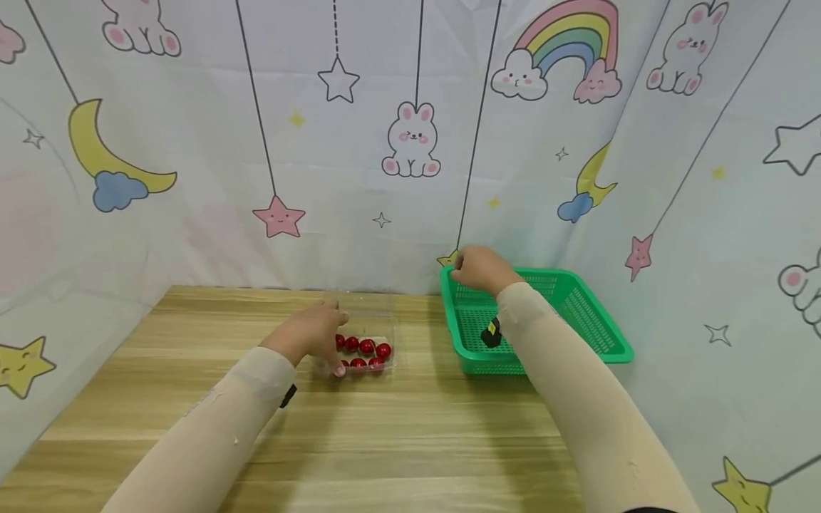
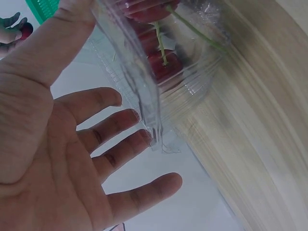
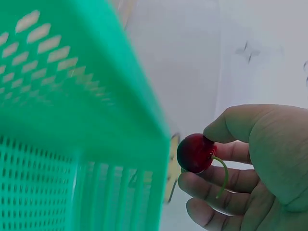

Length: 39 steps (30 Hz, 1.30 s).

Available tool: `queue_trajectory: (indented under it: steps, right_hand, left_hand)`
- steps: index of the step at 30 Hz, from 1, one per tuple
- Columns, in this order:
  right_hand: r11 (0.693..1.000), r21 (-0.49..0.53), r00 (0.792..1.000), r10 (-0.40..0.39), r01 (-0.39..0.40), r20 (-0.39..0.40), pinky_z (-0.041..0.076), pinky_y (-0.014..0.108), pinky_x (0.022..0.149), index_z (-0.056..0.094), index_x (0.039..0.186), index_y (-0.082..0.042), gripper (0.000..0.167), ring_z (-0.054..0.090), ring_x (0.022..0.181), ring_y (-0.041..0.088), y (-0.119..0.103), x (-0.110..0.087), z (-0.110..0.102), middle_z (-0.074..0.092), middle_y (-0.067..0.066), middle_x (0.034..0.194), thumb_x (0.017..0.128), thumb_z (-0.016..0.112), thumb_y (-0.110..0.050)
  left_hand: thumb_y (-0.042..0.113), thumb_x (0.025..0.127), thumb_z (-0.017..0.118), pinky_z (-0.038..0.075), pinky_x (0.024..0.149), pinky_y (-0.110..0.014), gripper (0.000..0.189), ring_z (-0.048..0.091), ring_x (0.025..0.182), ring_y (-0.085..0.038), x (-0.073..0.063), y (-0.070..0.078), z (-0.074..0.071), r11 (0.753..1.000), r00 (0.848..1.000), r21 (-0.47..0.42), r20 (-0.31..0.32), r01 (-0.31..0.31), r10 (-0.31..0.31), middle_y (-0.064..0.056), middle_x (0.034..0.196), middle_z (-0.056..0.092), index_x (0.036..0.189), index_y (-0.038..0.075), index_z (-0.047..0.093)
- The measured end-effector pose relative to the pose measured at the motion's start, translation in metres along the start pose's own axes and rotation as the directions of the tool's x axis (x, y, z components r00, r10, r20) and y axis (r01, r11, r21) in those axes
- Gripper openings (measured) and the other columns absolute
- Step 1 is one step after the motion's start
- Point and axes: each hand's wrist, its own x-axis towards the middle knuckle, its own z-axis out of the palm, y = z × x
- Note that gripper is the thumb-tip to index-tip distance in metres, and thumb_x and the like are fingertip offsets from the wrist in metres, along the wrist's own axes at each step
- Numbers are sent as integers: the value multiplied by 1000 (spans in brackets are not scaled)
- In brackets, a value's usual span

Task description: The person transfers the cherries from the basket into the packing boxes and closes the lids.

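My right hand [image 1: 481, 271] pinches a dark red cherry [image 3: 195, 153] between thumb and fingers, its curved green stem hanging down. That hand is up at the back left corner of a green plastic basket [image 1: 452, 313], with the cherry close beside the rim in the right wrist view. My left hand [image 1: 314, 330] spreads over the left side of a clear plastic box [image 1: 391, 324]. Its thumb lies along the box wall and its fingers are loosely extended near the clear edge. Several red cherries [image 1: 366, 347] lie inside the box, some with green stems.
Box and basket stand on a wood-grain table [image 1: 398, 442], the basket to the right of the box. A white curtain [image 1: 359, 249] with cartoon prints hangs behind the table and along both sides.
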Motion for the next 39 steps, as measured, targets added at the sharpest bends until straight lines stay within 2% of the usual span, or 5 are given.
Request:
queue_trajectory:
  steps: [4, 16, 26, 33, 39]
  right_hand:
    - [998, 6, 998, -68, 68, -6, 63, 48, 95, 79, 123, -8, 24, 73, 104, 28, -23, -2, 3, 80, 12, 130, 112, 64, -24]
    - [911, 27, 893, -409, 412, 189, 66, 39, 98, 82, 118, -11, 14, 78, 109, 20, -108, -8, 59, 83, 6, 119, 112, 73, -19]
    - [879, 55, 850, -473, 474, 232, 64, 28, 93, 83, 118, -14, 12, 73, 101, 10, -129, -8, 113, 81, -2, 113, 110, 76, -19]
    - [892, 24, 882, -450, 451, 138, 63, 29, 91, 82, 114, -19, 9, 73, 99, 10, -125, -12, 138, 81, -5, 110, 108, 81, -26]
    - [942, 213, 966, -257, 259, -35, 65, 37, 91, 81, 116, -21, 14, 74, 107, 19, -118, -21, 145, 79, -1, 119, 113, 72, -31]
  left_hand:
    - [48, 70, 110, 52, 123, -67, 119, 52, 155, -45, -1, 1, 0, 1000, 1000, 0, -2, -1, 1, -21, 164, 54, 168, 8, 56]
    - [50, 69, 111, 55, 120, -64, 120, 54, 151, -44, -1, -1, -1, 1000, 1000, 2, 9, -5, 5, -19, 159, 56, 167, 8, 57]
    - [54, 68, 110, 58, 115, -61, 121, 57, 144, -40, 3, -4, 0, 999, 1000, 28, 14, -22, 22, -17, 154, 58, 168, 10, 57]
    - [53, 69, 109, 56, 118, -65, 123, 54, 151, -44, 2, -7, 2, 1000, 1000, -5, 8, -21, 21, -20, 163, 54, 169, 8, 54]
    - [54, 71, 108, 52, 121, -68, 123, 49, 157, -47, 3, -14, 8, 998, 999, -48, -18, -34, 33, -21, 171, 49, 171, 8, 52]
